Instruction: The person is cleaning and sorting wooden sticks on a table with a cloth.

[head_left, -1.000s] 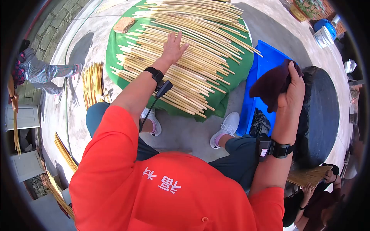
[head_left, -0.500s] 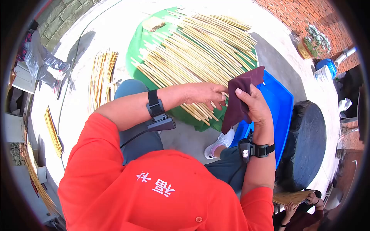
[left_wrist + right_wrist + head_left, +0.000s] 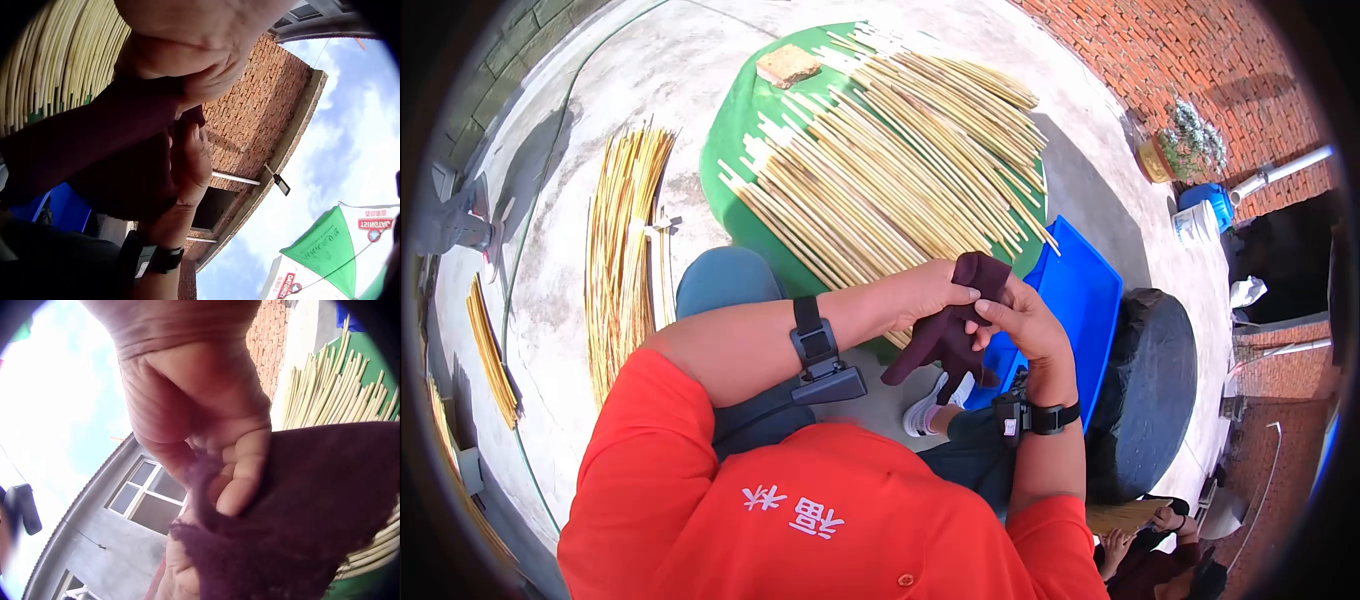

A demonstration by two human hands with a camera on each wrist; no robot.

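Note:
Both hands hold a dark maroon cloth [image 3: 943, 338], close in front of the body. My left hand [image 3: 922, 290] pinches its upper part, thumb on top. From the other side my right hand [image 3: 1032, 320] grips it with thumb and curled fingers. Loose ends of the cloth hang below the hands. The right wrist view shows the cloth's [image 3: 312, 506] frayed edge beside the right fingers [image 3: 244, 478]. Beyond the hands, many pale peeled sticks [image 3: 880, 180] lie side by side on a green cloth [image 3: 725, 140].
A brick [image 3: 788, 66] sits on the green cloth's far left. To the right stand a blue bin [image 3: 1090, 290] and a round black-covered object [image 3: 1145, 400]. Bundled sticks [image 3: 625, 260] lie on the ground at left. Another person's hands [image 3: 1116, 548] hold sticks at lower right.
My left hand came back from over the sticks to the maroon cloth and took hold of it. The right hand brought the cloth inward and left. The head view shifted.

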